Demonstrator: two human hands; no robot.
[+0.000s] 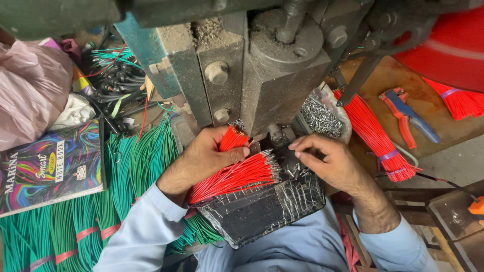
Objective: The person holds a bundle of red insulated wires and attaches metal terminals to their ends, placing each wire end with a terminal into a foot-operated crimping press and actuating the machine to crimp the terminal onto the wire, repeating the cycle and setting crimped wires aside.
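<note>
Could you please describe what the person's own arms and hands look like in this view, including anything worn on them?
Both arms wear long, light blue shirt sleeves that end at the wrists. The left hand and the right hand are bare: no gloves, and no rings, watch or bands show. The forearm hair shows at the cuffs. The same light blue cloth covers the torso below.
</note>
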